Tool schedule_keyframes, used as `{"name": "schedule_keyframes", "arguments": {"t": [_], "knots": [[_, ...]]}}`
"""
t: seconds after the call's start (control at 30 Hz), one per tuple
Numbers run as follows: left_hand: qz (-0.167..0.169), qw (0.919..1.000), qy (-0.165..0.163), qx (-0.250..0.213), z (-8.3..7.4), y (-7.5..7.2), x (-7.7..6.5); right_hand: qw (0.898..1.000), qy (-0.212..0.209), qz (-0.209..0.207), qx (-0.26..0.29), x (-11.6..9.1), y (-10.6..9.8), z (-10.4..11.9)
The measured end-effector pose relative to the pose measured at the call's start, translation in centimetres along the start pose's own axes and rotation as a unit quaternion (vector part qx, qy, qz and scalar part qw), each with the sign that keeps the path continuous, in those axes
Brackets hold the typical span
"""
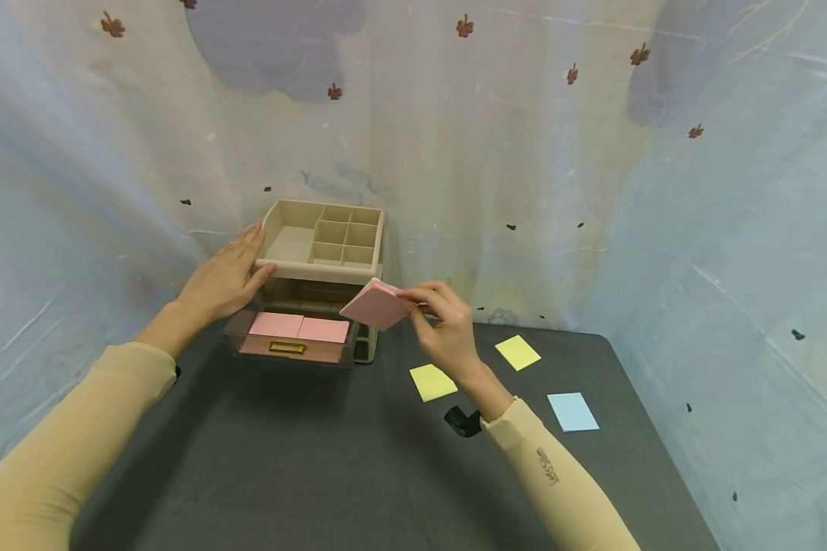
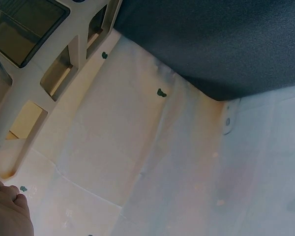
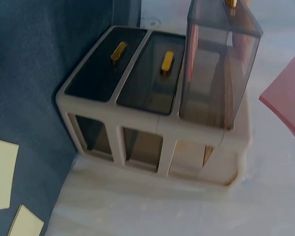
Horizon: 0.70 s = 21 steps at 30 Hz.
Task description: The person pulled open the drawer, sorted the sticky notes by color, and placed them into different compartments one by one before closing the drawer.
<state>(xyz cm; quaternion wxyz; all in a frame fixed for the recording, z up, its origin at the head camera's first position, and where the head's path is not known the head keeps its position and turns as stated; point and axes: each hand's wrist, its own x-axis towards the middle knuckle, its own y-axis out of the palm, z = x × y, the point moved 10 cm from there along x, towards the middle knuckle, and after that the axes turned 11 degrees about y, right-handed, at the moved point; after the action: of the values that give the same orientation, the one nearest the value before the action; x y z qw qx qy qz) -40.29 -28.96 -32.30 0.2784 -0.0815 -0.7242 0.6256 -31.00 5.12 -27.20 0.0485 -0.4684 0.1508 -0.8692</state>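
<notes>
Sleeved forearms are filling the head view's lower edge. Right hand is pinching a pink note pad between curled fingers and thumb, holding it tilted just right of the drawer organizer. Left hand is lying flat, fingers straight, against the organizer's left top edge.

Open drawer is sticking out of the organizer's front, carrying two pink pads side by side.

Right wrist view is adding what the head view hides: two shut drawers with gold handles beside the pulled-out one, and open slots along the organizer's side. Left wrist view is giving only knuckles, organizer frame and cloth.

Right of the organizer, on the dark table, are lying two yellow pads and a blue pad.
</notes>
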Motion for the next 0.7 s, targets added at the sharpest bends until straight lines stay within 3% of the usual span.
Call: {"name": "schedule_keyframes", "arguments": {"t": [0.43,0.7], "knots": [[-0.002,1.0,0.004,-0.006,-0.5,-0.1,0.2,0.999,-0.033,0.038,0.005,1.3,3.7,2.3],[0.003,0.9999,0.002,-0.011,-0.8,0.0,0.5,0.996,-0.04,0.081,0.003,1.7,6.3,2.6]]}}
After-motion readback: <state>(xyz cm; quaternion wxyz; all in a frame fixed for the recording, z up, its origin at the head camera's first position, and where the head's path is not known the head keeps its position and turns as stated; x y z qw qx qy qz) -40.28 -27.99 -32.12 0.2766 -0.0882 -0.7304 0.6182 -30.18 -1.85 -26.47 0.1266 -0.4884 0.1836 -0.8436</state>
